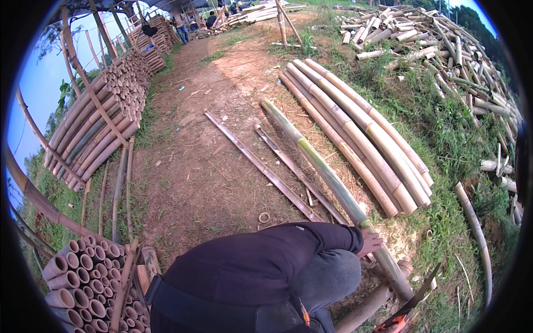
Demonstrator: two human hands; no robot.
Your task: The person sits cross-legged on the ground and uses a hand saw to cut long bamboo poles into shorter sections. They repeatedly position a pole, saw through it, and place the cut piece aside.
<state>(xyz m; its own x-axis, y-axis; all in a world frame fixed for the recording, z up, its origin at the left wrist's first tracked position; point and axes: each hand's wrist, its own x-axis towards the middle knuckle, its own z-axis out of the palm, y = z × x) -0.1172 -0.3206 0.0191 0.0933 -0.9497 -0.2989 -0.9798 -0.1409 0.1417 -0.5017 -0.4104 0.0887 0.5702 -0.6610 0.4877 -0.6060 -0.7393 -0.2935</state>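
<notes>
A long greenish bamboo pole (327, 172) runs from the upper middle down to the lower right, its near end over another bamboo piece (363, 308). My left arm, in a dark sleeve, reaches across to it. My left hand (371, 242) is closed over the pole near a joint, above my bent knee. A hand saw (419, 294) with a dark blade and orange handle stands tilted at the pole's near end. Whether its teeth are in the bamboo, I cannot tell. My right hand does not show; the saw's handle meets the lower edge of the picture.
Thick bamboo poles (355, 127) lie side by side on the right. Two split strips (261, 166) rest on the dirt. Cut tubes (83, 272) are stacked at lower left, longer poles (100, 122) behind. Offcuts (444, 50) heap at upper right. A person (180, 26) stands far back.
</notes>
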